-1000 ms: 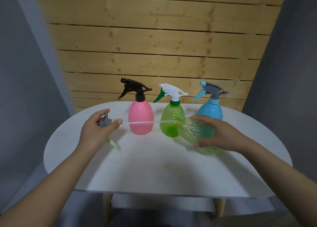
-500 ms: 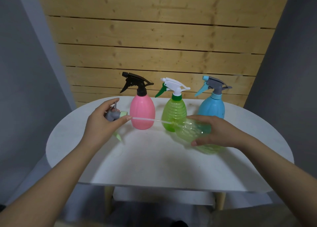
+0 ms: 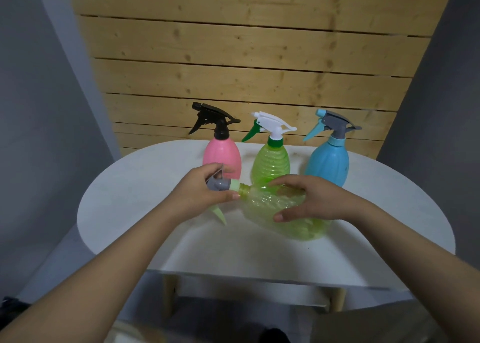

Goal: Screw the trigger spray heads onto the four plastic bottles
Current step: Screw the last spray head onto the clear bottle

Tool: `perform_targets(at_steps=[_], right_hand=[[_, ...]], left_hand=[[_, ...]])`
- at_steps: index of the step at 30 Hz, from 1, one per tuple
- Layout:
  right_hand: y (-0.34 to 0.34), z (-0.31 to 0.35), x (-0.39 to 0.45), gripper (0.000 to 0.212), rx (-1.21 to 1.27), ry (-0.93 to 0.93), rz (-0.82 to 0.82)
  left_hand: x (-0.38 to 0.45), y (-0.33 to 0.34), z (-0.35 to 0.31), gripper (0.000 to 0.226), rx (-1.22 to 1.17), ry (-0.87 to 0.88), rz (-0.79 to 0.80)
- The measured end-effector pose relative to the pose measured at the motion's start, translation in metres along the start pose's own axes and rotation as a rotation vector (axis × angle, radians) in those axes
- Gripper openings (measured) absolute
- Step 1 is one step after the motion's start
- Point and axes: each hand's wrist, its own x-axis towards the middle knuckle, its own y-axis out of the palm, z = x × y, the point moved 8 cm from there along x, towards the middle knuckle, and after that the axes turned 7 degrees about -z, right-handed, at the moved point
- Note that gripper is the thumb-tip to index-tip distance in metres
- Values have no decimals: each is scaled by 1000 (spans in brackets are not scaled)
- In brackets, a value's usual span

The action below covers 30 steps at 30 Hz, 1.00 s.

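Note:
A clear green bottle (image 3: 267, 207) lies on its side on the white table (image 3: 135, 187), neck pointing left. My right hand (image 3: 309, 198) grips its body. My left hand (image 3: 200, 193) holds a grey spray head with a pale green collar (image 3: 223, 185) right at the bottle's threaded neck; its pale green trigger sticks out below my hand. The dip tube is inside the bottle. Behind stand a pink bottle (image 3: 223, 155) with a black head, a green bottle (image 3: 271, 161) with a white head, and a blue bottle (image 3: 328, 163) with a grey head.
A wooden slat wall (image 3: 246, 65) rises directly behind the table. Grey walls flank both sides. The table's front edge is near my forearms, with wooden legs visible beneath it.
My left hand has moved right, sliding the dip tube fully into the lying bottle until the spray head's collar meets the neck. My right hand kept hold of the bottle.

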Motion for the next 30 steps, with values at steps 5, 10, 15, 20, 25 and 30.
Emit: perform_targets(at_steps=[5, 10, 15, 20, 25, 30], right_hand=[[4, 0, 1, 69, 21, 27, 61], [6, 10, 1, 52, 236, 33, 79], [15, 17, -1, 46, 221, 8, 219], [29, 13, 1, 36, 304, 28, 309], [21, 4, 11, 64, 271, 57, 180], [6, -7, 8, 59, 644, 98, 101]], left_hand=[[-3, 4, 6, 28, -39, -67, 135], [-5, 3, 1, 29, -99, -71, 121], [-14, 12, 1, 28, 32, -51, 277], [-16, 15, 12, 25, 11, -138, 275], [-12, 2, 28, 24, -5, -231, 164], [-12, -22, 43, 25, -118, -353, 35]])
